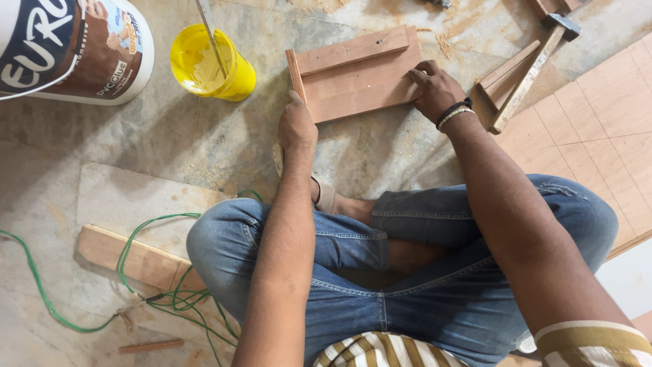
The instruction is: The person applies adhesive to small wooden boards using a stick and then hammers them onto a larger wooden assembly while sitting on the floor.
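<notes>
The left hand [297, 128] is closed on the left edge of a small wooden frame [356, 71], where a thin side strip stands upright, and the right hand [435, 88] presses with bent fingers on the right end of the same frame. The frame lies flat on the stone floor [380, 153], just in front of the person's crossed legs in blue jeans [421, 272]. To the left of it stands a yellow cup [212, 64] with a thin layer of pale glue inside and a metal stick [212, 37] leaning in it. Further left is a big white glue tub [75, 47]. A hammer [533, 71] lies on wood pieces to the right. A green wire [146, 272] curls over a wooden plank [132, 258] near the left knee.
</notes>
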